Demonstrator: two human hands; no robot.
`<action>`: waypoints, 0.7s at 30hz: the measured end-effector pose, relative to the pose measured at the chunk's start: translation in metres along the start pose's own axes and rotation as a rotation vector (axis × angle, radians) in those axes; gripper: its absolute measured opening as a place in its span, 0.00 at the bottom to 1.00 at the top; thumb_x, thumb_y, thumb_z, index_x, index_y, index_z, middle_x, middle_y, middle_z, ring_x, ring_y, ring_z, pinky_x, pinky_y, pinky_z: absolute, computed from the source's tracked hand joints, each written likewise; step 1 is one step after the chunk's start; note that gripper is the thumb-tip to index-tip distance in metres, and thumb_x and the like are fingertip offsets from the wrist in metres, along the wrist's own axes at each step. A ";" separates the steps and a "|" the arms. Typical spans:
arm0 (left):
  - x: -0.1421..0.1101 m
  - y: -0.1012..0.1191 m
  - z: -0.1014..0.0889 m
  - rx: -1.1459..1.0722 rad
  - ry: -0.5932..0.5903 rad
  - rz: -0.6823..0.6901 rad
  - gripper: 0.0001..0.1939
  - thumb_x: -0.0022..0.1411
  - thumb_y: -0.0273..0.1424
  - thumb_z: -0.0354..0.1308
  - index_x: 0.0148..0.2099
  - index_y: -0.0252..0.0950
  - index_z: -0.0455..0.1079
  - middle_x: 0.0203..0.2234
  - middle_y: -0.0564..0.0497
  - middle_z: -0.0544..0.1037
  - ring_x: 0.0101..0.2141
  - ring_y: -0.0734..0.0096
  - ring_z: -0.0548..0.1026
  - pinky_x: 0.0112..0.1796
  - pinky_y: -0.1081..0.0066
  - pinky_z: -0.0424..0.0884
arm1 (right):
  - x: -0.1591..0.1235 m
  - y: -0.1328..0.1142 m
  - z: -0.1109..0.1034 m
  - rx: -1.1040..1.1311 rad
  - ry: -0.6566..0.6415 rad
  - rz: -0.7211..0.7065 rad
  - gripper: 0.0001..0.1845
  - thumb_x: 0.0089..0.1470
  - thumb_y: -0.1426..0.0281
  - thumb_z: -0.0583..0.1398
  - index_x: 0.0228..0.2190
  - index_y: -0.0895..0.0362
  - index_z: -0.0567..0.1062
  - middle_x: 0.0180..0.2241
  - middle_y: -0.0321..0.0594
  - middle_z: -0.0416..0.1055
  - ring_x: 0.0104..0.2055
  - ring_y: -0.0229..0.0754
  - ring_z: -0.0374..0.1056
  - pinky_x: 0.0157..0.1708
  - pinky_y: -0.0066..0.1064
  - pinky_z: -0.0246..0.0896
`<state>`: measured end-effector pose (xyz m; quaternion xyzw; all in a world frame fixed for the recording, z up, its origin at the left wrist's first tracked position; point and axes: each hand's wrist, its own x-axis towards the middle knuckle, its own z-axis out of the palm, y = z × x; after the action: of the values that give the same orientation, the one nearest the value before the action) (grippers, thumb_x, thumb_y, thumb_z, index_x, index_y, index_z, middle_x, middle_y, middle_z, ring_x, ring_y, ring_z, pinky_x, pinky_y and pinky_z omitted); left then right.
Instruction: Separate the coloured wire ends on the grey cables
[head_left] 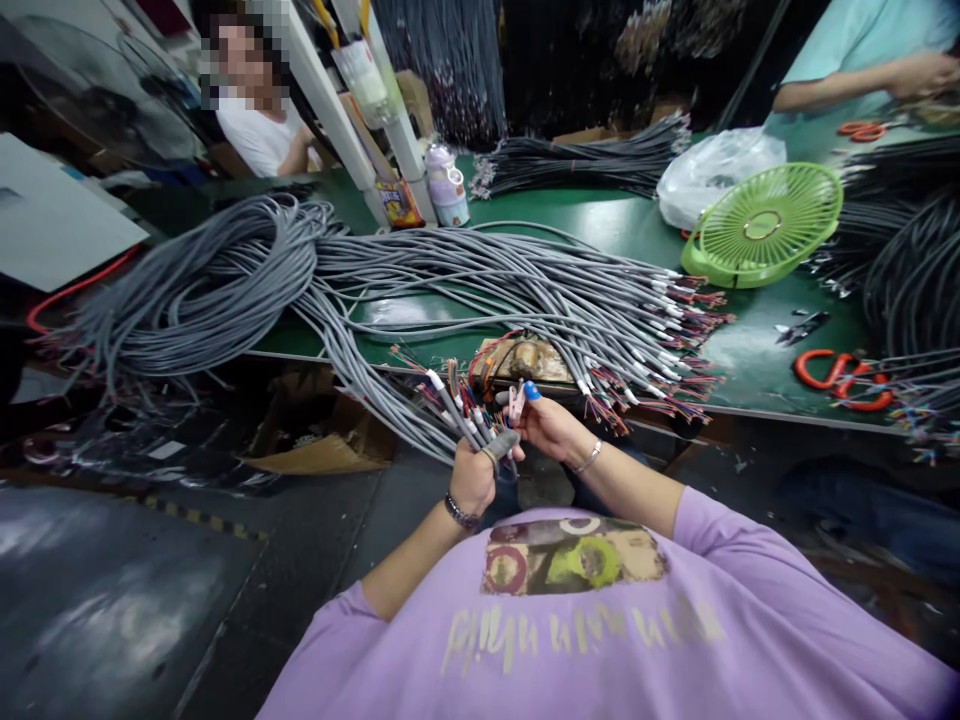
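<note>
My left hand point(476, 475) is closed around a bundle of grey cables point(405, 420), just below their stripped ends. White sleeves and thin coloured wires point(454, 380) fan out above the fist. A grey cover sits on the thumb. Beside it, my right hand point(553, 430) pinches a small pale pink piece point(516, 402) close to the wire ends; its exact kind is too small to make out. One right fingertip wears a blue cap point(531, 391). Behind both hands, a worn block with a lump and wires point(529, 360) sits at the table edge.
More grey cables point(480, 255) lie across the green table point(600, 220), coiled at left. A green fan point(765, 225), plastic bag point(720, 170), orange-handled scissors point(844, 380), nippers point(802, 327) and black cables point(922, 280) are at right. Two other people sit beyond.
</note>
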<state>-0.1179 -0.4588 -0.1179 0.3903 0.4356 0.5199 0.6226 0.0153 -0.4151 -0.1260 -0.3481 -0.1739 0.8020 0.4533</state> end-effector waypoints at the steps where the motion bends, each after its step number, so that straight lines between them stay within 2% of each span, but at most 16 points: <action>1: 0.001 -0.001 0.001 -0.001 0.001 -0.002 0.12 0.51 0.35 0.66 0.22 0.33 0.74 0.16 0.50 0.75 0.26 0.66 0.77 0.28 0.71 0.71 | 0.001 0.001 0.000 0.023 -0.011 -0.003 0.23 0.57 0.52 0.57 0.35 0.60 0.76 0.26 0.38 0.71 0.24 0.33 0.63 0.25 0.25 0.63; 4: 0.003 -0.004 0.001 0.010 -0.003 -0.009 0.11 0.50 0.34 0.66 0.21 0.33 0.74 0.16 0.50 0.75 0.26 0.66 0.77 0.28 0.71 0.71 | 0.005 0.005 -0.002 0.077 -0.017 -0.026 0.22 0.57 0.53 0.57 0.35 0.60 0.76 0.25 0.37 0.70 0.24 0.33 0.63 0.24 0.25 0.62; 11: 0.002 -0.008 0.000 0.026 0.006 -0.027 0.12 0.51 0.34 0.66 0.21 0.33 0.74 0.15 0.50 0.75 0.25 0.67 0.76 0.25 0.73 0.68 | 0.007 0.006 -0.001 0.089 0.086 -0.032 0.21 0.56 0.54 0.58 0.32 0.60 0.76 0.24 0.38 0.71 0.26 0.34 0.65 0.27 0.25 0.62; 17: -0.007 -0.002 -0.004 0.032 0.007 0.006 0.11 0.51 0.33 0.65 0.21 0.34 0.74 0.16 0.50 0.75 0.24 0.68 0.76 0.28 0.71 0.70 | -0.005 -0.002 -0.001 0.074 0.031 0.079 0.29 0.58 0.46 0.51 0.33 0.59 0.74 0.26 0.38 0.70 0.26 0.34 0.65 0.27 0.26 0.62; 21: -0.011 -0.001 -0.005 0.033 0.060 0.039 0.11 0.52 0.33 0.65 0.21 0.34 0.74 0.16 0.51 0.76 0.22 0.70 0.74 0.27 0.72 0.69 | -0.008 -0.006 0.001 0.013 0.009 0.060 0.23 0.57 0.50 0.55 0.32 0.59 0.73 0.26 0.37 0.70 0.25 0.33 0.64 0.27 0.26 0.63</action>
<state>-0.1233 -0.4700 -0.1189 0.3932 0.4548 0.5360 0.5926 0.0207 -0.4189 -0.1184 -0.3541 -0.1560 0.8147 0.4319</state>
